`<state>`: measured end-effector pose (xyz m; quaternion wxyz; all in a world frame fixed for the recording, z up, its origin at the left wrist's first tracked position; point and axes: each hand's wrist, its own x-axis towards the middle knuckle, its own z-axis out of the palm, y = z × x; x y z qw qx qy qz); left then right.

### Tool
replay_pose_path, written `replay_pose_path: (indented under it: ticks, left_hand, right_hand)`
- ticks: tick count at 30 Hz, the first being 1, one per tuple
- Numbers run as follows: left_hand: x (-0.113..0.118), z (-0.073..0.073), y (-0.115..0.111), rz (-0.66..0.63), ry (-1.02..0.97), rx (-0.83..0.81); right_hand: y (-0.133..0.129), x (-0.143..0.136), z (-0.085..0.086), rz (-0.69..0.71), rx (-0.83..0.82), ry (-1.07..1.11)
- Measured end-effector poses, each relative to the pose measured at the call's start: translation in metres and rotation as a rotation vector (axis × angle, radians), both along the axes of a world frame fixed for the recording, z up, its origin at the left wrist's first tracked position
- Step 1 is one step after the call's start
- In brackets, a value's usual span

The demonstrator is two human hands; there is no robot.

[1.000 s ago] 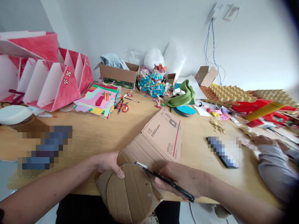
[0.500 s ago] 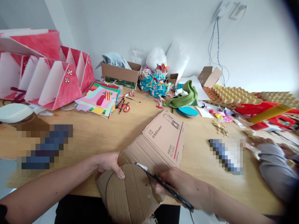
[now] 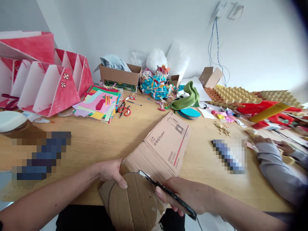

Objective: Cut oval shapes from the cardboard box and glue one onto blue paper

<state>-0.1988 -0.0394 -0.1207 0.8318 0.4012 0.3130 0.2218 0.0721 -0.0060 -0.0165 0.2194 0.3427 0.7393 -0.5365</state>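
My left hand (image 3: 112, 171) grips the edge of a brown cardboard piece (image 3: 130, 199), with the thumb lying on top. A curved dark line is drawn on this cardboard, and its near part hangs past the table edge over my lap. In my right hand (image 3: 185, 195) is a utility knife (image 3: 176, 197) with a long black handle. Its blade end rests on the cardboard along the round outline, a little right of my left thumb. A printed cardboard panel (image 3: 168, 141) joins the piece and extends away over the table. The underside is hidden.
Coloured sheets (image 3: 96, 104), red-handled scissors (image 3: 126, 110) and an open box (image 3: 120, 77) stand at the back left. Blue discs (image 3: 190, 113), green felt (image 3: 185, 101) and egg trays (image 3: 235, 98) lie at the back right. Another person's sleeved arm (image 3: 276, 166) rests at right.
The knife and my right hand have shifted slightly left and down relative to the view, and the fingers beneath the handle now show. The whole scene has moved slightly left. My left hand keeps its hold.
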Motion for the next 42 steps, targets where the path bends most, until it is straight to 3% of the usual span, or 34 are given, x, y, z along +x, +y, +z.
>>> replay_pose_path:
  ticks: [6, 12, 16, 20, 27, 33, 42]
  left_hand:
    - [0.002, 0.009, 0.004, -0.028, 0.013, 0.072]
    - [-0.001, 0.02, 0.008, -0.103, 0.023, 0.203]
    - [-0.005, 0.026, 0.008, -0.149, 0.031, 0.269]
    - [-0.008, 0.022, 0.006, -0.112, 0.033, 0.216]
    - [-0.005, 0.023, 0.001, -0.085, 0.018, 0.232]
    - [-0.006, 0.029, 0.003, -0.072, -0.007, 0.236]
    - [-0.008, 0.018, 0.013, -0.122, 0.061, 0.186]
  right_hand:
    - [-0.004, -0.005, -0.006, 0.036, 0.046, -0.019]
    - [-0.007, -0.003, -0.01, -0.056, -0.092, 0.057]
    - [-0.006, 0.004, 0.004, -0.083, -0.119, -0.058]
    - [-0.005, 0.003, 0.023, -0.042, -0.058, -0.127]
    - [-0.012, -0.006, 0.012, -0.106, -0.141, -0.087]
    - [-0.016, -0.004, 0.015, -0.11, 0.009, 0.13]
    - [-0.017, 0.001, 0.02, -0.014, 0.193, 0.145]
